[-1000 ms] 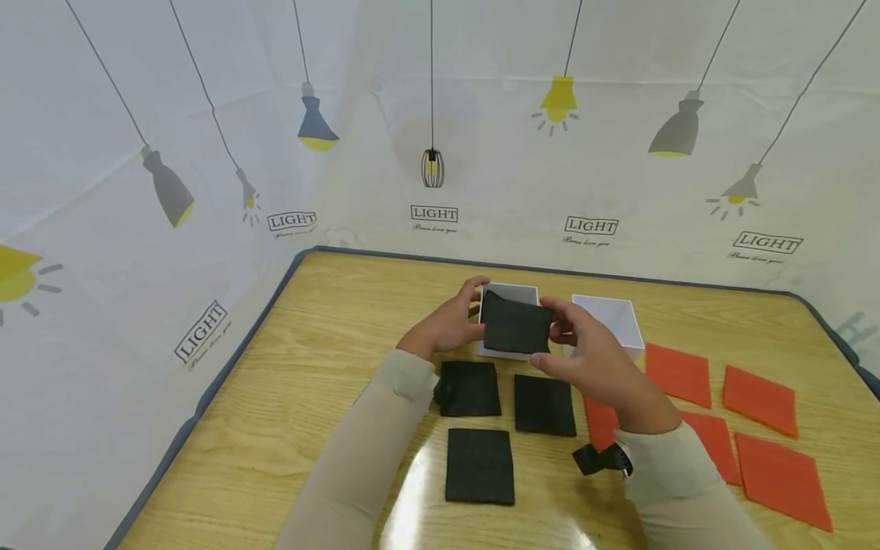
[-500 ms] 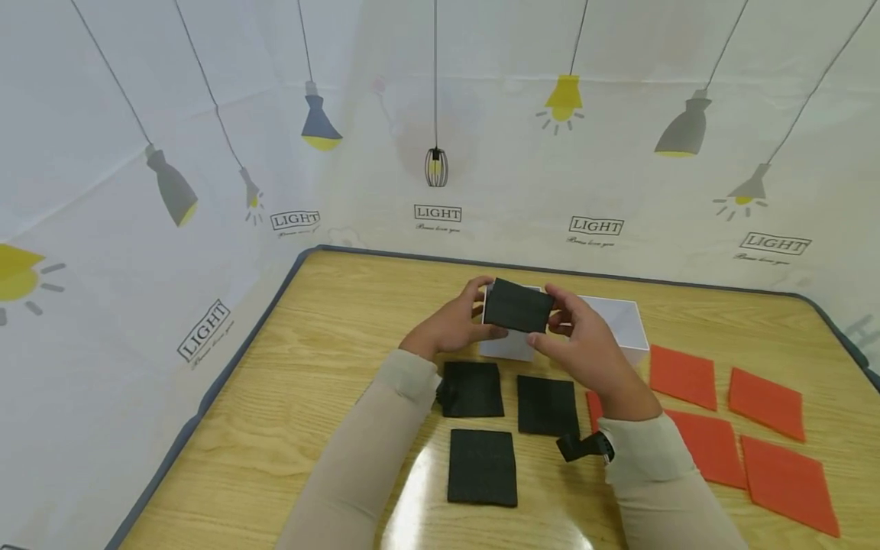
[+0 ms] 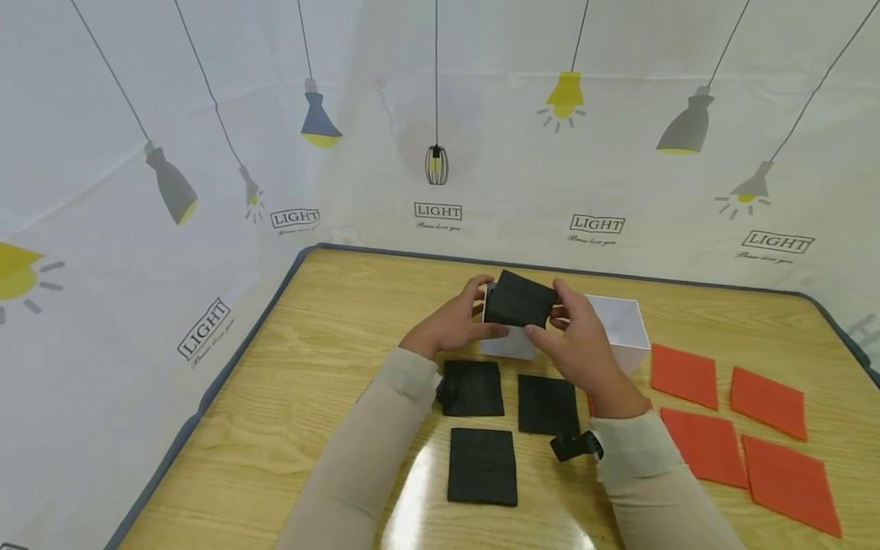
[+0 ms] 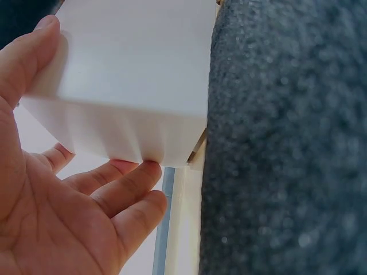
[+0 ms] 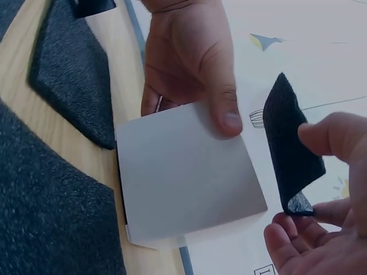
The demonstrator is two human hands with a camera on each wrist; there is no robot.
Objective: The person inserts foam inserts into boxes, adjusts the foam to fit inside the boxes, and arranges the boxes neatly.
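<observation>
My left hand (image 3: 450, 327) grips the white box (image 3: 507, 347) by its left side. In the left wrist view the thumb presses the box's face (image 4: 132, 57) and the fingers touch an adjoining side. Above the box opening, my right hand (image 3: 580, 340) pinches a soft black square (image 3: 520, 300), felt or foam by its look. The right wrist view has the held square (image 5: 292, 143) bent, one lower corner curled, apart from the box (image 5: 186, 177). The box's inside is mostly hidden behind the square.
On the wooden table (image 3: 296, 397) lie three more black squares, a left one (image 3: 474, 388), a right one (image 3: 548, 405) and a near one (image 3: 482, 467). Several red squares (image 3: 683, 376) lie at the right. A second white box (image 3: 619, 321) stands open-topped beside the right hand.
The black square has risen and tilted, its top edge now higher over the box. My right hand has shifted slightly up and turned. The left hand keeps its grip on the box.
</observation>
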